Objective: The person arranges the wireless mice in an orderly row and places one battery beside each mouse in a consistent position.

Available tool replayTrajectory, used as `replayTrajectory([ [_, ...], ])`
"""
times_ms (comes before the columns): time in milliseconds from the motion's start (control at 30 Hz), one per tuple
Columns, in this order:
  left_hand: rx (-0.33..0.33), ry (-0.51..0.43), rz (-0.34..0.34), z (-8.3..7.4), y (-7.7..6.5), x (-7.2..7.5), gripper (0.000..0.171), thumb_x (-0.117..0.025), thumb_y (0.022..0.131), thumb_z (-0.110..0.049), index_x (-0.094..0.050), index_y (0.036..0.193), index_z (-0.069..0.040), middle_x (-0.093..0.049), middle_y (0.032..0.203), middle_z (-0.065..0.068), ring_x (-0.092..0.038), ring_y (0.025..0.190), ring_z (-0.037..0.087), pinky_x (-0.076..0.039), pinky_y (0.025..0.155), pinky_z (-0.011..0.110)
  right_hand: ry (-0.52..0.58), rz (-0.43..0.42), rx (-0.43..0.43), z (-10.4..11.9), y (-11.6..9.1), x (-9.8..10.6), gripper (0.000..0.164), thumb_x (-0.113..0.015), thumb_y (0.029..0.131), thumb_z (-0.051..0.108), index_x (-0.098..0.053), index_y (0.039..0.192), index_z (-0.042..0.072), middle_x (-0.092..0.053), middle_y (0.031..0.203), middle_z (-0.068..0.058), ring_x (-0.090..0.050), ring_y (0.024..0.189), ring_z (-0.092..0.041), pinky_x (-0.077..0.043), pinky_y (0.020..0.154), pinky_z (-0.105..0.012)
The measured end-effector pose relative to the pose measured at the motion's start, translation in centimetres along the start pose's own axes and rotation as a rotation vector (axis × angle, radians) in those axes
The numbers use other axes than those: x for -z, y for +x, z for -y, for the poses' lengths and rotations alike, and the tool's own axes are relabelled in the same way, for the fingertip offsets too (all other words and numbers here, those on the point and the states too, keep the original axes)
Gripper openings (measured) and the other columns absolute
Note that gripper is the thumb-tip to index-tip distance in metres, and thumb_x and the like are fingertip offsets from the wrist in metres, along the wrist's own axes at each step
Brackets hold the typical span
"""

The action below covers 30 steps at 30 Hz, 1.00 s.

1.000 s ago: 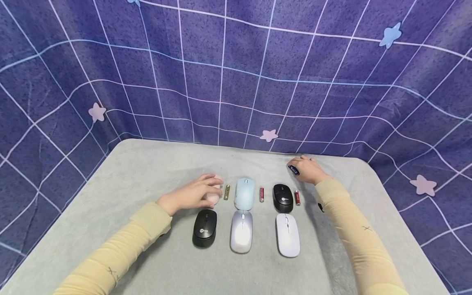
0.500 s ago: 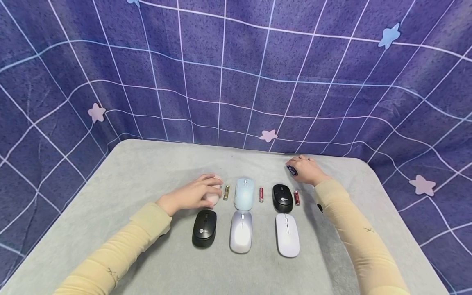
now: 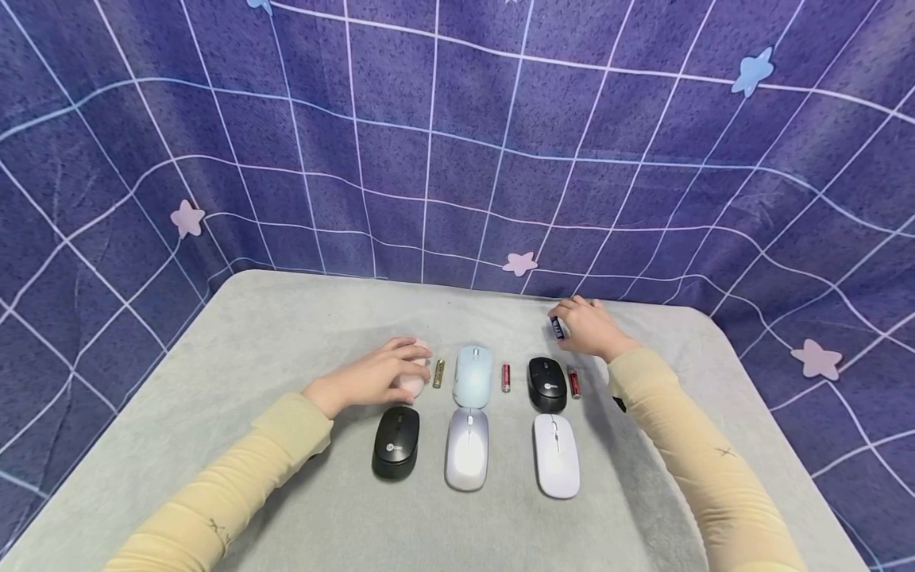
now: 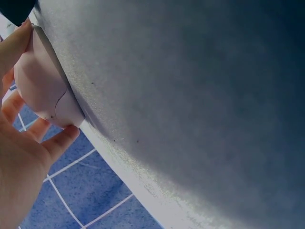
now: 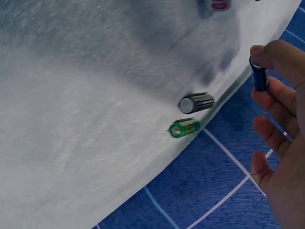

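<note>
My left hand (image 3: 375,373) holds a pale pink computer mouse (image 4: 40,71) on the table, thumb on one side and fingertips on the other. In the head view the hand covers much of that mouse. Near the table's back edge, my right hand (image 3: 589,330) pinches a dark blue battery (image 5: 259,76) between thumb and fingers, lifted off the cloth. Below it in the right wrist view lie a green battery (image 5: 185,128) and a dark battery with a silver end (image 5: 196,103). The right hand hides both from the head camera.
A light blue mouse (image 3: 473,376) and a black mouse (image 3: 547,384) continue the back row, with a gold battery (image 3: 439,373) and red batteries (image 3: 506,377) (image 3: 575,384) beside them. In front lie another black mouse (image 3: 396,442), a silver mouse (image 3: 468,449) and a white mouse (image 3: 557,456).
My right hand has shifted slightly left with the dark blue battery, which has turned and shows more clearly between the fingers. The left hand and the pink mouse have stayed put.
</note>
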<state>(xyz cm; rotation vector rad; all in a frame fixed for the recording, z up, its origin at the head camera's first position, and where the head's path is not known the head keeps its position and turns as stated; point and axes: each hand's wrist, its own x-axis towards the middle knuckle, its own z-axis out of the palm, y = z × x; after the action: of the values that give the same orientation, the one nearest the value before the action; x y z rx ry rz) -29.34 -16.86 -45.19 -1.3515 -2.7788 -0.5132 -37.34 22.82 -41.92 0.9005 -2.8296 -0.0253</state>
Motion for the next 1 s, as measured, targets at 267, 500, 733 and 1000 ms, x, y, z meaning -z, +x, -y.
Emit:
replayTrajectory([
  [267, 0.007, 0.001, 0.007, -0.1, 0.0, 0.0, 0.036, -0.077, 0.075, -0.029, -0.068, 0.108, -0.017, -0.05, 0.138, 0.009, -0.031, 0.134, 0.042, -0.025, 0.112, 0.054, -0.011, -0.031, -0.008, 1.0, 0.1, 1.1, 0.051, -0.078, 0.066, 0.027, -0.065, 0.112, 0.007, -0.063, 0.111, -0.01, -0.052, 0.101, -0.03, -0.04, 0.078, -0.05],
  [500, 0.005, 0.006, 0.009, 0.1, 0.0, 0.0, 0.038, -0.077, 0.075, -0.029, -0.068, 0.109, -0.017, -0.05, 0.138, 0.009, -0.031, 0.134, 0.043, -0.025, 0.113, 0.054, -0.019, -0.051, -0.024, 1.5, 0.2, 2.4, 0.052, -0.079, 0.066, 0.033, -0.065, 0.11, 0.009, -0.062, 0.107, -0.008, -0.052, 0.097, -0.027, -0.04, 0.075, -0.049],
  [733, 0.008, 0.01, 0.012, 0.2, 0.1, -0.1, 0.038, -0.077, 0.075, -0.029, -0.068, 0.109, -0.017, -0.05, 0.138, 0.009, -0.031, 0.134, 0.042, -0.024, 0.113, 0.053, 0.006, -0.038, -0.053, 2.3, 0.2, 3.7, 0.052, -0.077, 0.068, 0.037, -0.064, 0.111, 0.01, -0.061, 0.109, -0.007, -0.051, 0.1, -0.027, -0.04, 0.076, -0.048],
  [1000, 0.003, 0.003, 0.012, 0.0, 0.1, 0.0, 0.037, -0.077, 0.075, -0.027, -0.068, 0.109, -0.016, -0.05, 0.137, 0.01, -0.031, 0.134, 0.043, -0.024, 0.113, 0.053, 0.032, -0.043, -0.043, 4.0, 0.2, 5.6, 0.052, -0.076, 0.069, 0.038, -0.064, 0.111, 0.009, -0.061, 0.11, -0.007, -0.051, 0.101, -0.028, -0.04, 0.078, -0.049],
])
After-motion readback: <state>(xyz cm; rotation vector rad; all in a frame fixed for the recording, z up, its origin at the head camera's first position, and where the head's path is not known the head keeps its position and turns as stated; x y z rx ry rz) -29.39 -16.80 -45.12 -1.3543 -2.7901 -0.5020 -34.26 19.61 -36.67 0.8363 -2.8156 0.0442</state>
